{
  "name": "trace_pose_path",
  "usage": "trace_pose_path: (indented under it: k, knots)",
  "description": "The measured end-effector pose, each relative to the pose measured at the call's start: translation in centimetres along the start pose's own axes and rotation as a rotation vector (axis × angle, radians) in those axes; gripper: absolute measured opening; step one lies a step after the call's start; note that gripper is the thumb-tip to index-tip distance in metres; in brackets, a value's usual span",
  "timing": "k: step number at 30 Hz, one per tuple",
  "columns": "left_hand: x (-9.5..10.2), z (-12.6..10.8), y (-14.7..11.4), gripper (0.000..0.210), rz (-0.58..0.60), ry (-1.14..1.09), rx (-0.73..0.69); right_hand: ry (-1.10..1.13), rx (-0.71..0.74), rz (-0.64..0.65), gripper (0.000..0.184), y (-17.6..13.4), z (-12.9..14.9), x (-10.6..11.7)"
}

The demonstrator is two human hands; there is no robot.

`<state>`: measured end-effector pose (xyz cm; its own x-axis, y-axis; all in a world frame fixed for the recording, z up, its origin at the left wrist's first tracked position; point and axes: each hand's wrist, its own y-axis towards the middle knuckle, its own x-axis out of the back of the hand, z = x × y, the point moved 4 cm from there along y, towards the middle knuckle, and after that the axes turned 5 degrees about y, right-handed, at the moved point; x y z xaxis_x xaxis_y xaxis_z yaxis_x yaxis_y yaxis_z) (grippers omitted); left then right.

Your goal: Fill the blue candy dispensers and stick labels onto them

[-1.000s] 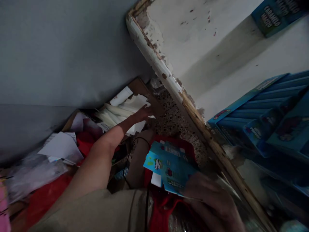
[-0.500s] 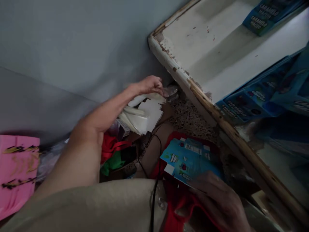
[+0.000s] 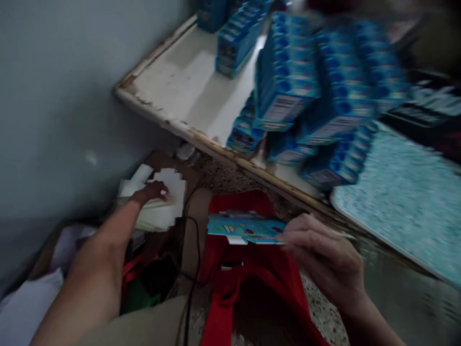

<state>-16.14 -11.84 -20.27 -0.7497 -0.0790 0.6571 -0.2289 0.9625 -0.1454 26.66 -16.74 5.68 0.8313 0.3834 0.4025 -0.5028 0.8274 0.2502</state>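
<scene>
1. In the head view, the flat blue carton [image 3: 241, 225] is near the middle of the frame, slightly below centre, above the red fabric [image 3: 239, 199]. It is seen at a low slant, with a white flap at its lower edge.
2. The right hand [image 3: 324, 254], right of centre and low, has its grip closed on the carton's right end, pinching it between thumb and fingers.
3. The carton looks like thin printed card: probably very light, fairly stiff across its panels and ready to bend at the creases. Its printed face may be smooth enough to slide under a loose pinch. Whether it is one layer or several cannot be told.
4. The broad panel edge gives the surest hold; the small flaps would probably crease first.
5. The left hand [image 3: 153, 191], left of centre, is over the white card sheets [image 3: 176, 192], fingers curled. Whether its grip holds a sheet cannot be told.
6. Those sheets, with stepped edges, look light and stiff too; their exposed right edge seems the easiest place to lift one singly.
7. At the upper centre, blue boxes [image 3: 288, 72] stand in rows on the worn white tabletop [image 3: 162, 81].
</scene>
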Motion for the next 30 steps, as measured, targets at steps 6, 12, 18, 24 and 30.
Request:
trace_pose_path:
  k: [6,12,18,24,30]
  knots:
    - [-0.2,-8.3,-2.5,0.072,0.004,-0.33,-0.096,0.165,-0.086,-0.538,0.013,-1.9,1.9,6.2]
    - [-2.6,-24.9,-9.8,0.102,0.453,-0.64,-0.339,0.275,-0.197,-0.692,0.035,-0.3,-1.8,9.7]
    - [-8.5,-30.6,-10.8,0.073,0.422,-0.413,-0.25,0.1,-0.321,-0.664,0.046,-4.9,-9.0,12.6]
    - [-11.0,-29.1,-8.5,0.06,0.223,-0.266,-0.27,0.295,-0.357,-0.401,0.041,-7.6,-13.0,12.4]
    - [-8.0,-28.2,-1.2,0.115,-0.521,-0.083,-0.259,0.146,-0.224,-0.136,0.033,0.3,-13.6,9.5]
